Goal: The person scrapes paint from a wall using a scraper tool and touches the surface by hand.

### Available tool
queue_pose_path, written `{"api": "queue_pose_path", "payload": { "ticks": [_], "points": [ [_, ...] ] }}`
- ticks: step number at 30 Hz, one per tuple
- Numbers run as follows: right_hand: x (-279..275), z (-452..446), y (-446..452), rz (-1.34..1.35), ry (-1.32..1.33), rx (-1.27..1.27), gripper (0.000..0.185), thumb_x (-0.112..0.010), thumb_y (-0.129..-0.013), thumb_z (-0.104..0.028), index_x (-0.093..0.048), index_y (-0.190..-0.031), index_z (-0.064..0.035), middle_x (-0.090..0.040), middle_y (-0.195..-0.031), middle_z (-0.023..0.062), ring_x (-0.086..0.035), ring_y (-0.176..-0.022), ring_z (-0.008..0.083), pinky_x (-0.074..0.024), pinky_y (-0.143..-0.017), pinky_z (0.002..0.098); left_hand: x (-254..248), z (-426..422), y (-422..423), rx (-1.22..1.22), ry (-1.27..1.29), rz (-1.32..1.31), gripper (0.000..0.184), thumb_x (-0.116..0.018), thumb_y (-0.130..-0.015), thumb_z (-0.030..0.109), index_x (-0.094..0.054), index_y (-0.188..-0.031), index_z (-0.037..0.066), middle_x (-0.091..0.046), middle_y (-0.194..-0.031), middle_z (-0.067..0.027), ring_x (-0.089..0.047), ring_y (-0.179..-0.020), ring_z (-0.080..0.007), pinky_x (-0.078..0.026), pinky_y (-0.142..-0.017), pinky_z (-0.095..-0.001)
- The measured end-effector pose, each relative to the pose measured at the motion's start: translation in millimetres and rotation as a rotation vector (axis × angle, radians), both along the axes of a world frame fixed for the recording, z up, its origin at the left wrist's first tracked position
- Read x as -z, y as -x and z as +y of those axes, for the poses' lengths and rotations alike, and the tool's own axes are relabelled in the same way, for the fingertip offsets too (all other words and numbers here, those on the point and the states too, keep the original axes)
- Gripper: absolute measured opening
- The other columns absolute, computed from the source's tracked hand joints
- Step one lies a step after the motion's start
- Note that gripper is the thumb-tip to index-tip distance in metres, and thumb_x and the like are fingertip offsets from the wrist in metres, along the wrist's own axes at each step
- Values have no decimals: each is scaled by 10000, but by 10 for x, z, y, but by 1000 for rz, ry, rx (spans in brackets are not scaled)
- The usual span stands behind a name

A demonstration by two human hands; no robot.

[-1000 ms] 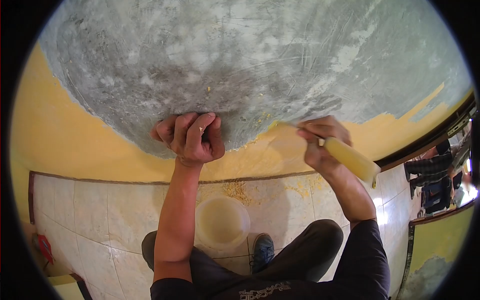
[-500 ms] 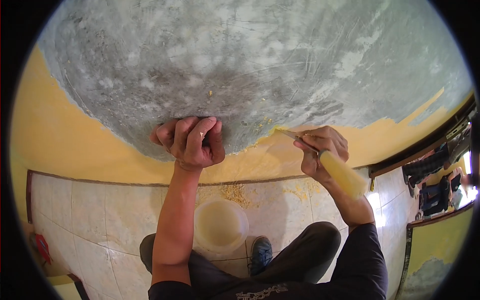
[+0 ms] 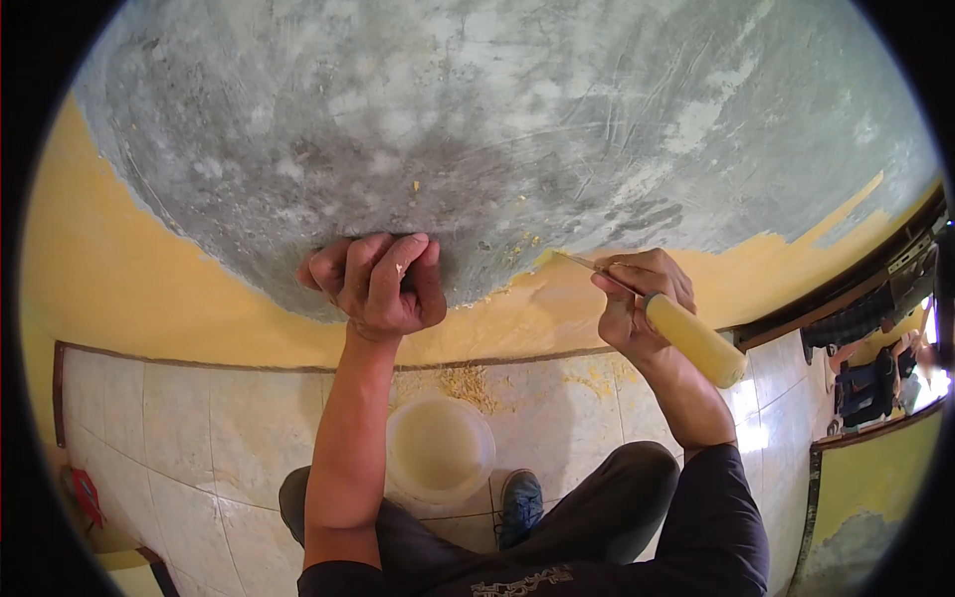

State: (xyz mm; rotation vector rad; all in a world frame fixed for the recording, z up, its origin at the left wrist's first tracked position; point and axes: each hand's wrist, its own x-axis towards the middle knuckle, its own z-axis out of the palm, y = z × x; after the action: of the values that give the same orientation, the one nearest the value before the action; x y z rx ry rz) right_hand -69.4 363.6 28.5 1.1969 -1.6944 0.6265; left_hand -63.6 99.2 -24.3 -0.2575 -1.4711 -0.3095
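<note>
My right hand [image 3: 647, 298] grips a scraper [image 3: 696, 340] with a thick yellow handle. Its thin metal blade points left, with the tip at the ragged edge where yellow paint [image 3: 557, 308] meets bare grey wall [image 3: 477, 109]. A few loose paint flakes [image 3: 525, 242] cling just above that tip. To the left, my left hand [image 3: 383, 284] rests with curled fingers against the grey surface, near the lower paint edge. Nothing shows in its fingers, and the fingertips are partly hidden.
Below the wall, a round whitish tub [image 3: 441, 450] stands on the tiled floor [image 3: 269, 428] between my legs. Yellow scrapings [image 3: 473, 386] lie along the wall's base. A red object [image 3: 88, 496] is at far left. Through the doorway at right, people [image 3: 870, 388] are partly visible.
The scraper's handle has swung right and slightly down in my right hand, its blade tip staying near the paint edge. My left hand has hardly moved.
</note>
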Motion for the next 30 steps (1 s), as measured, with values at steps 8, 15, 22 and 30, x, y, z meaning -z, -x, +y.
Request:
{"api": "queue_pose_path", "payload": {
  "ticks": [8, 15, 22, 30],
  "points": [
    [-66, -40, -49, -35, -43, 15, 268, -806, -691, 26, -590, -829, -51, -653, -718, 67, -633, -595, 209, -469, -501, 310, -16, 7, -33, -25, 28, -17, 102, -693, -837, 233, -638, -921, 218, -591, -822, 79, -450, -827, -180, -281, -816, -350],
    [-80, -24, -23, -42, -159, -8, 273, -748, -674, 108, -577, -838, -29, -652, -683, 75, -666, -608, 232, -502, -500, 307, -4, 9, -14, -4, -3, -20, 97, -704, -820, 255, -662, -907, 255, -573, -818, 94, -450, -831, -174, -270, -819, -362],
    [-139, -38, -19, 2, -69, -5, 248, -780, -674, 31, -579, -801, -38, -653, -716, 77, -632, -578, 207, -479, -490, 305, -49, 2, -39, -23, 60, -23, 114, -683, -855, 224, -624, -944, 184, -600, -827, 58, -446, -857, -195, -299, -813, -340],
    [-84, -61, -5, -28, -51, -12, 269, -851, -693, -85, -595, -775, -63, -657, -742, 50, -637, -614, 187, -487, -510, 309, -2, 10, 4, -4, -9, 7, 105, -712, -819, 263, -654, -906, 259, -571, -811, 99, -445, -835, -171, -268, -828, -366]
  ]
}}
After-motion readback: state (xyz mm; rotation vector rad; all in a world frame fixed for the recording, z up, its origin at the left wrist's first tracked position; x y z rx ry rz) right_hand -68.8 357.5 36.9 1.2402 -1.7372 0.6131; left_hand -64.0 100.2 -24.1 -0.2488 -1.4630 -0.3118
